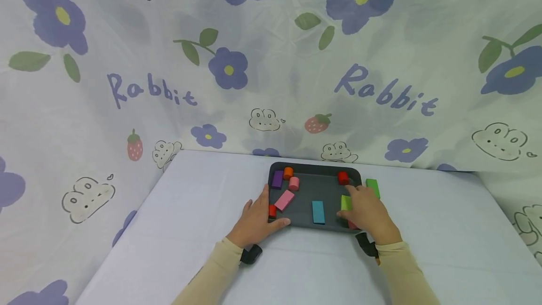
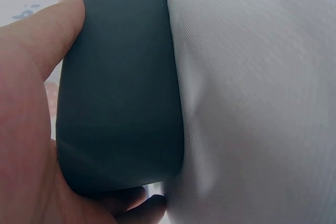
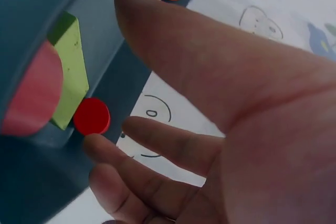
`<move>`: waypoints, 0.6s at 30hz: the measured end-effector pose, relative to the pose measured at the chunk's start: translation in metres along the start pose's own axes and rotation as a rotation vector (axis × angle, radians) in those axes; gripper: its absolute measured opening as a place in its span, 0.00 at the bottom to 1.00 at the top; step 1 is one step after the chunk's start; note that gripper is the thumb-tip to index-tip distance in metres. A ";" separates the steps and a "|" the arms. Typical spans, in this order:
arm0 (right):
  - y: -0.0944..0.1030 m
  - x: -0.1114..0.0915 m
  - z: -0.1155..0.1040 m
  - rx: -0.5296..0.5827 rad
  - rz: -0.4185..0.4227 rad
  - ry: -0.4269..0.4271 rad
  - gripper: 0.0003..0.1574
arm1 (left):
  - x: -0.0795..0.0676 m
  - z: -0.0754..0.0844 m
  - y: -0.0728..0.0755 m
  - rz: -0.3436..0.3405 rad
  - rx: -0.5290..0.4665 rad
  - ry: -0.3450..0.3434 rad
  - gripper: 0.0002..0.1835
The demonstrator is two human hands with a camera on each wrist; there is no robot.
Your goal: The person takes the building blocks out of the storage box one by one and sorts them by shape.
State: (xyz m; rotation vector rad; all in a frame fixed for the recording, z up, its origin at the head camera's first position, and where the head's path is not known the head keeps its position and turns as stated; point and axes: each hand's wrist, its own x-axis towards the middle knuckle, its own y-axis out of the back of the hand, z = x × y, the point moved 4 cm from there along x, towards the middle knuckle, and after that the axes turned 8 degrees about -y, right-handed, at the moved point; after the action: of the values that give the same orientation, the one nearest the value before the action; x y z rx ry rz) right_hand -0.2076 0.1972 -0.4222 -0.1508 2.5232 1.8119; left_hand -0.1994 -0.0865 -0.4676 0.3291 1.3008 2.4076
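A dark grey tray (image 1: 300, 201) lies on the table with several coloured blocks in it. My left hand (image 1: 254, 222) holds its near left corner, thumb at the front wall (image 2: 121, 93) and fingers along the left side. Over the tray's right side hovers my right hand (image 1: 370, 213), thumb and fingers spread apart with nothing between them. Near it in the tray are a lime green block (image 3: 73, 72), a red cylinder (image 3: 92, 116) and a pinkish-red rounded block (image 3: 37, 95). The right hand partly hides these in the head view. A blue rectangular block (image 1: 318, 212) lies left of the thumb.
Along the tray's left side are a purple block (image 1: 277, 179), an orange cylinder (image 1: 288, 173), a pink cylinder (image 1: 294, 183), a pink rectangular block (image 1: 284, 200) and a red block (image 1: 272, 211). Outside the right wall lies a green block (image 1: 373, 187). A patterned cloth (image 1: 271, 84) hangs behind the table.
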 end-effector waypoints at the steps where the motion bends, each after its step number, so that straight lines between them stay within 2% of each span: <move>1: 0.000 0.000 -0.001 -0.013 0.000 -0.007 0.49 | 0.000 0.000 0.000 0.001 -0.001 0.000 0.63; 18: -0.011 0.000 -0.003 -0.132 0.013 -0.047 0.44 | 0.002 0.000 0.000 0.001 0.012 -0.004 0.63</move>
State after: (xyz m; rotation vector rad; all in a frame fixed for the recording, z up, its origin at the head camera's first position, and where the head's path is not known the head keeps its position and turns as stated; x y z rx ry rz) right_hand -0.2070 0.1911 -0.4316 -0.0942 2.3797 1.9629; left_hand -0.2013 -0.0852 -0.4674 0.3379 1.3140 2.3998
